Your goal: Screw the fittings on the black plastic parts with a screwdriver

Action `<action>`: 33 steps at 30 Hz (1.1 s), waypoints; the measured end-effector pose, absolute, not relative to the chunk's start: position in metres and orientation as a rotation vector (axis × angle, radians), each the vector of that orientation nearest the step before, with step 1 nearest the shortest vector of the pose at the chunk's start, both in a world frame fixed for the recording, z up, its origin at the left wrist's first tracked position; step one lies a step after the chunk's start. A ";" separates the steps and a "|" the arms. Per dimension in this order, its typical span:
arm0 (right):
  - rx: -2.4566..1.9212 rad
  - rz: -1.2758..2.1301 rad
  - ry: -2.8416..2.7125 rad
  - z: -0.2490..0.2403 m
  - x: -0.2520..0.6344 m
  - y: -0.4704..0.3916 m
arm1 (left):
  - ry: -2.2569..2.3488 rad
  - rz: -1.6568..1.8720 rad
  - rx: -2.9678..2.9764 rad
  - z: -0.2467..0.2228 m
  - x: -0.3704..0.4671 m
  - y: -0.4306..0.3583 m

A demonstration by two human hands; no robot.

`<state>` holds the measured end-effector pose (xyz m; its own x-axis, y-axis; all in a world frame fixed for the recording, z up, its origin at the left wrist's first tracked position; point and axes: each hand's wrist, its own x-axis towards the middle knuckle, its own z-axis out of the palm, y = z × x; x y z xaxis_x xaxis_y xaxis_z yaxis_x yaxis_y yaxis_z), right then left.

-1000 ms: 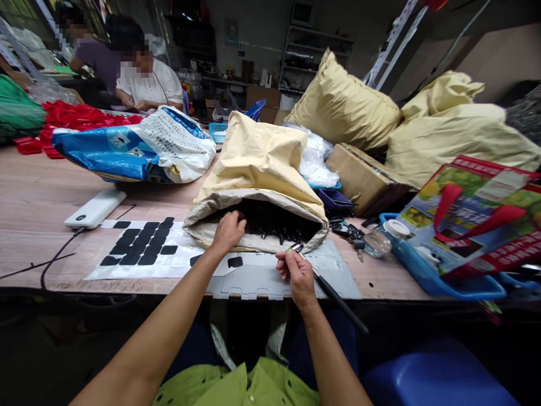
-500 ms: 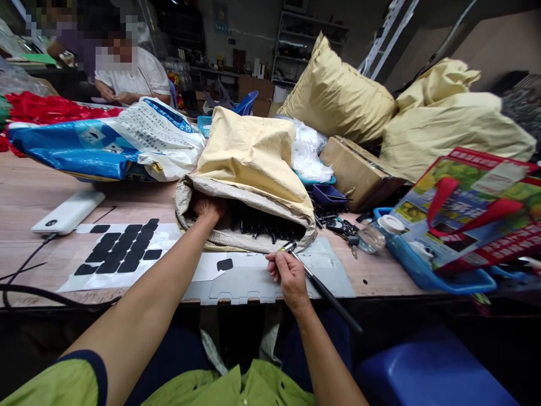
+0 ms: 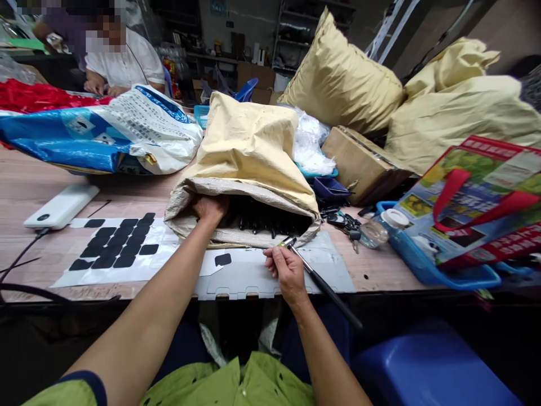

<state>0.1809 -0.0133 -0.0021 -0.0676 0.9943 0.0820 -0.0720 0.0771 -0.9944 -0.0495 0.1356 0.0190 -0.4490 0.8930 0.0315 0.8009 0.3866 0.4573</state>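
Observation:
A cream cloth sack (image 3: 253,135) lies on the table with its mouth toward me, several black rod-like pieces (image 3: 270,217) showing in its dark inside. My left hand (image 3: 210,208) reaches into the left of the mouth, its fingers hidden in shadow. Just in front of the sack's right edge, my right hand (image 3: 287,273) is closed round the metal end of a rod (image 3: 327,290) with a long black handle slanting down to the right. A white sheet with black rounded patches (image 3: 120,242) lies left of my left forearm.
A white power bank (image 3: 62,207) with a cable sits left. Behind are a blue-white bag (image 3: 139,132) and a seated person in white. Keys (image 3: 349,225), a clear jar (image 3: 374,232) and a blue basket (image 3: 448,276) holding a printed bag stand right. Stuffed sacks (image 3: 346,84) rise behind.
The view has shifted slightly, with the table's objects sitting a little higher in it. Both hands keep nearly the same places: left inside the sack, right on the rod.

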 end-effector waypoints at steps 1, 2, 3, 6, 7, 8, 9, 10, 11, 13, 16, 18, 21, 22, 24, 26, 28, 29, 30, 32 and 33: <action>-1.066 1.233 -1.247 -0.002 0.181 -0.013 | 2.446 0.618 1.511 0.017 -0.041 0.128; -1.066 1.234 -1.248 -0.002 0.181 -0.013 | 2.459 0.625 1.532 0.016 -0.031 0.121; -1.068 1.234 -1.246 -0.002 0.181 -0.013 | 2.456 0.638 1.576 0.016 -0.022 0.113; -1.072 1.233 -1.241 -0.003 0.180 -0.013 | 2.392 0.675 1.716 0.016 -0.001 0.094; -1.071 1.231 -1.242 -0.003 0.180 -0.013 | 2.375 0.674 1.734 0.017 0.002 0.090; -1.070 1.228 -1.245 -0.003 0.180 -0.013 | 2.356 0.665 1.740 0.018 0.003 0.086; -1.069 1.224 -1.246 -0.003 0.181 -0.013 | 2.333 0.652 1.740 0.019 0.003 0.084; -1.067 1.220 -1.245 -0.003 0.181 -0.013 | 2.314 0.642 1.741 0.021 0.001 0.082; -1.066 1.216 -1.243 -0.003 0.181 -0.013 | 2.307 0.645 1.749 0.023 -0.002 0.080; -1.064 1.209 -1.241 -0.004 0.181 -0.013 | 2.345 0.711 1.788 0.028 -0.009 0.074; -1.057 1.203 -1.251 -0.006 0.180 -0.013 | 2.366 0.941 1.884 0.033 -0.013 0.055; -1.063 1.182 -1.260 -0.006 0.179 -0.014 | 2.177 1.042 1.978 0.032 -0.009 0.037; -1.133 1.006 -1.320 -0.002 0.183 -0.020 | 1.798 0.949 2.090 0.021 0.003 0.010; -1.181 0.884 -1.364 0.001 0.186 -0.022 | 1.722 0.884 2.115 0.015 0.006 0.003; -1.324 0.569 -1.481 0.009 0.198 -0.027 | 1.656 0.781 2.152 0.005 0.011 -0.006; -1.543 0.258 -1.600 0.016 0.214 -0.031 | 1.640 0.776 2.158 -0.001 0.012 -0.010; -1.800 0.103 -1.701 0.021 0.231 -0.034 | 1.619 0.850 2.128 -0.005 0.010 -0.011; -1.903 0.079 -1.752 0.021 0.239 -0.035 | 1.597 0.889 2.109 -0.006 0.009 -0.010; -1.974 0.073 -1.801 0.021 0.245 -0.037 | 1.573 0.920 2.093 -0.007 0.007 -0.010; -2.026 0.055 -1.888 0.018 0.253 -0.039 | 1.527 0.953 2.071 -0.008 0.005 -0.009; -2.028 0.034 -1.915 0.016 0.255 -0.041 | 1.513 0.960 2.060 -0.008 0.004 -0.008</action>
<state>0.2550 -0.0405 0.0159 0.0860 0.9718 0.2196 0.9635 -0.0251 -0.2666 0.0037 -0.0085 -0.0082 0.1746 0.9419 0.2871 0.6608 -0.3282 0.6750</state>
